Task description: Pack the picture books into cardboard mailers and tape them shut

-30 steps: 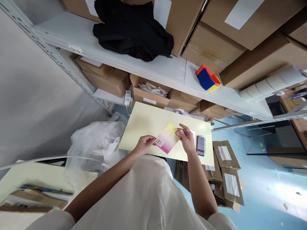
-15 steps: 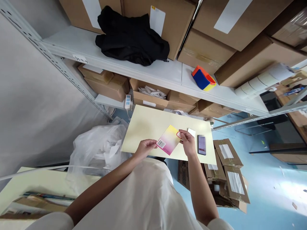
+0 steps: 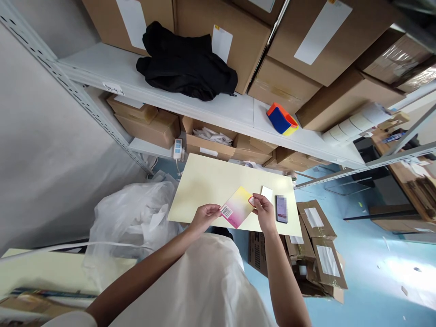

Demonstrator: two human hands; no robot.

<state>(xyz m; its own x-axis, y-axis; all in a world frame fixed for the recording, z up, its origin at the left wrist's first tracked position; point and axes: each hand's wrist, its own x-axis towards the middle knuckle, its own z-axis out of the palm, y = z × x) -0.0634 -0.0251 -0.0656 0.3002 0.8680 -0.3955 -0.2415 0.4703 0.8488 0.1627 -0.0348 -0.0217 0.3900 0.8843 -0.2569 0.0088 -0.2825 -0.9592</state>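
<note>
A flat packet or card, fading from yellow to pink with a barcode at its left end, is held tilted over the cream table. My left hand pinches its left corner between thumb and fingers. At the opposite edge, the fingertips of my right hand are closed on the packet beside a small white sticker with a red outline. Whether those fingers also grip the sticker, I cannot tell. A small white pad and a phone lie just right of my right hand.
Behind the table stands a shelf with cartons, a black garment, a colourful band and paper rolls. A clear plastic bag bulges at the left. Cardboard boxes sit on the floor at right.
The camera view has tilted and shifted slightly. Both hands keep hold of the packet in nearly the same pose; my right fingers sit close by the sticker as before.
</note>
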